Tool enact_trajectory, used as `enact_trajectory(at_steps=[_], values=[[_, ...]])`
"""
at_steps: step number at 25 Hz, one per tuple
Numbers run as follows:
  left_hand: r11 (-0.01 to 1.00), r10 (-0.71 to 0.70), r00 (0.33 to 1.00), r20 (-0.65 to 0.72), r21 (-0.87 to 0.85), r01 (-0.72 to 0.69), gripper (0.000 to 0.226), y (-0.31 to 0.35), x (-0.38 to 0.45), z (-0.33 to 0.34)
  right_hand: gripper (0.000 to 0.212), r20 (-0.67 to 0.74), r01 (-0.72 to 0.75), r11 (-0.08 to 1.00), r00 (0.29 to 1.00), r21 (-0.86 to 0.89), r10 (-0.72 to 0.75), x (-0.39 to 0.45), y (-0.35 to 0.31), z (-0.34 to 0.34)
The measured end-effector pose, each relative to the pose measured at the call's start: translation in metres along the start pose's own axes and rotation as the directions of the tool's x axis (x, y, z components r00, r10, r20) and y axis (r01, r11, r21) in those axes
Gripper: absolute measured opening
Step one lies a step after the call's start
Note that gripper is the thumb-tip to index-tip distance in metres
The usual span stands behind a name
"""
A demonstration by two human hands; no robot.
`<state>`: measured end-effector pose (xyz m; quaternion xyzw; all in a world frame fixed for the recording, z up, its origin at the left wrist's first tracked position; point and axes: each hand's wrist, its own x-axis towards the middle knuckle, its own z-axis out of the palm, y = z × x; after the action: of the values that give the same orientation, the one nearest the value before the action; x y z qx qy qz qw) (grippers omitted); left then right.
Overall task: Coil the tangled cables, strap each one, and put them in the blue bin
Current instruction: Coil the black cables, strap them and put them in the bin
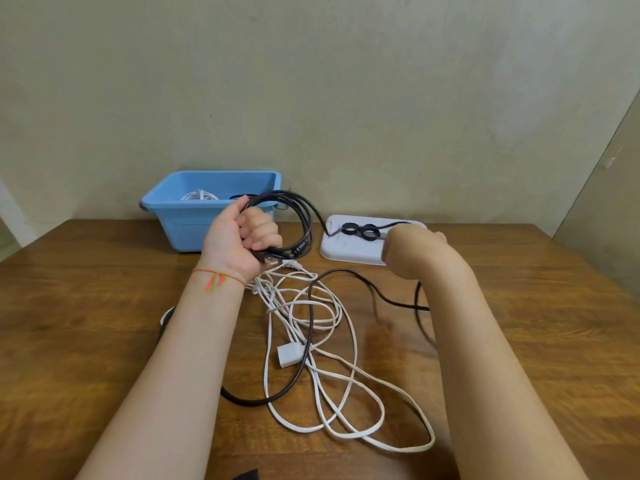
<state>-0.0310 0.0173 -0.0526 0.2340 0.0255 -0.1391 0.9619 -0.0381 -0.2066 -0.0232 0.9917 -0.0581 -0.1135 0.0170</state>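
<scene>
Head view: left hand grips the black cable coil; right hand blurred, grip unclear.

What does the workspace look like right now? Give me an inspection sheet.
Surface: wooden table, bare at both sides.
Job's things: blue bin at the back, a white coil and something dark inside; two black strap rings on a white tray.
Clutter: nothing seen.
Hands: left hand grips a black cable coil; right hand blurred at the tray, grasp unclear.
Cables: white cables and black cable tangled mid-table.
Surroundings: plain wall.
</scene>
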Motion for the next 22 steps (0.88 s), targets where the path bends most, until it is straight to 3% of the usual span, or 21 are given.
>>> enact_trajectory(at_steps=[2,4,5,8,11,13,16,19,22], values=[[0.988,-0.034,0.999,-0.015,0.149,0.036,0.055,-0.004,-0.001,0.005,0.036,-0.179,0.171,0.949,0.976,0.266,-0.126,0.007,-0.005,-0.002],[0.938,-0.119,0.992,0.047,0.332,0.097,0.055,-0.012,-0.004,0.012,0.037,-0.452,0.449,0.71,0.868,0.542,-0.205,-0.005,-0.014,-0.003],[0.908,-0.163,0.983,0.087,0.403,0.115,0.056,-0.016,-0.006,0.015,0.036,-0.497,0.524,0.581,0.838,0.623,-0.224,-0.01,-0.018,-0.004],[0.899,-0.185,0.965,0.188,0.429,0.089,0.057,-0.017,-0.009,0.019,0.03,-0.445,0.541,0.387,0.839,0.747,-0.314,-0.016,-0.024,-0.002],[0.979,-0.031,0.978,0.207,0.201,-0.011,0.058,-0.012,-0.007,0.016,0.038,-0.369,0.481,0.302,0.857,0.823,-0.36,-0.019,-0.021,-0.003],[0.995,0.088,0.989,0.115,0.036,-0.093,0.058,-0.012,-0.004,0.014,0.029,-0.358,0.48,0.363,0.863,0.799,-0.356,-0.018,-0.021,-0.001],[0.968,0.228,0.972,-0.064,-0.093,-0.233,0.054,-0.016,-0.002,0.01,0.015,-0.3,0.422,0.583,0.906,0.695,-0.299,-0.014,-0.017,0.0],[0.936,0.343,0.925,-0.163,-0.024,-0.352,0.047,-0.013,0.0,0.006,0.014,-0.233,0.363,0.77,0.931,0.524,-0.28,-0.017,-0.011,0.0],[0.932,0.345,0.935,-0.075,0.147,-0.332,0.046,-0.015,0.001,0.015,0.017,-0.184,0.395,0.867,0.917,0.305,-0.354,-0.025,-0.016,-0.002]])
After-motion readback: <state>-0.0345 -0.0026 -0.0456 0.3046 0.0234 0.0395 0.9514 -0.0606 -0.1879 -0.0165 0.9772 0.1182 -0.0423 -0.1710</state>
